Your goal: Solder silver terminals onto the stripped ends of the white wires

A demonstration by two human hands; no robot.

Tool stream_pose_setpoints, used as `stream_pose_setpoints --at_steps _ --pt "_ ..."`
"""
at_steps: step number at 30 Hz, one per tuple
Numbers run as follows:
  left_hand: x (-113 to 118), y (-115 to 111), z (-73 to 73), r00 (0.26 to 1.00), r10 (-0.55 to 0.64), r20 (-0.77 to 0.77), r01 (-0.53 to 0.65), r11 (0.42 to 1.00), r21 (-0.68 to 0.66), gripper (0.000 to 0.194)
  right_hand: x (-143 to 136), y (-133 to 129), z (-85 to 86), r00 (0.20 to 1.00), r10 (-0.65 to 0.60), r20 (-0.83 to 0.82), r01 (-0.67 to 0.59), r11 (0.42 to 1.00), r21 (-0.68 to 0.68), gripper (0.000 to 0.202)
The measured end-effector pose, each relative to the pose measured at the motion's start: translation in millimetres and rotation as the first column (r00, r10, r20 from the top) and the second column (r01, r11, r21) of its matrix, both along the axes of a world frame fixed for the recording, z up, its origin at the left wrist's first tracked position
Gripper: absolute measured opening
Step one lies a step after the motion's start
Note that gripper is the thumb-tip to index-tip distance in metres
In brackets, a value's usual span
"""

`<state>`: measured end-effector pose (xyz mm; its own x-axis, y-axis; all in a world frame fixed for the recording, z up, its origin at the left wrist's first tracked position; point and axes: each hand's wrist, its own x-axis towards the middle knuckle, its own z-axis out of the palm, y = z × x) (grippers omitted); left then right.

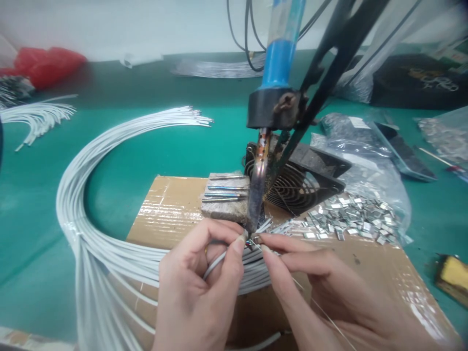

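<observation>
Taking the soldering iron's tip (252, 222) as the clock's centre, with twelve lying away from the person, the left hand (201, 287) is sitting at eight o'clock, its thumb and index finger pinching a white cable (215, 264) near its end. The right hand (318, 280) is resting at four o'clock, pinching a thin wire (331, 319); a small metal piece (257, 239) is showing at its index fingertip, though I cannot tell how firmly it is being held. The cable's end is lying at six o'clock, just below the tip; whether they are touching is hidden.

Both hands' fingertips are hovering very near the tip, so, if it is hot, a small slip could be burning skin. The cable bundle (68, 195), curving round at nine to ten o'clock, is running beneath the fingers; its springiness could be tugging the joint askew, and drips could be scorching its sheaths.
</observation>
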<state>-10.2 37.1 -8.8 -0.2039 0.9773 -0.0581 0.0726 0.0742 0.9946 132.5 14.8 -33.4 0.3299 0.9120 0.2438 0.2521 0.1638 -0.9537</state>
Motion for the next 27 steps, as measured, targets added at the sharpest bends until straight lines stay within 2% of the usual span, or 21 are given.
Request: stream_pose_setpoints --at_steps 5,14,21,27 --pt "-4 -1 -1.5 0.999 -0.023 -0.028 0.024 0.999 0.026 0.018 1 1 -0.9 0.999 0.041 -0.031 -0.04 0.999 0.021 0.005" --pt "-5 0 -1.4 0.998 -0.022 -0.054 0.023 1.0 0.008 0.016 -9 2 5.1 0.999 -0.049 -0.015 0.049 0.999 0.022 0.013" --pt "-6 1 -2.1 0.998 -0.024 -0.054 0.025 1.0 0.015 0.017 -5 2 -1.8 0.999 0.022 -0.041 -0.021 0.999 0.034 0.011" --pt "-6 1 -1.4 0.998 -0.021 -0.065 0.022 1.0 0.02 0.017 -2 2 1.4 1.0 0.027 -0.01 -0.027 0.999 0.041 0.01"
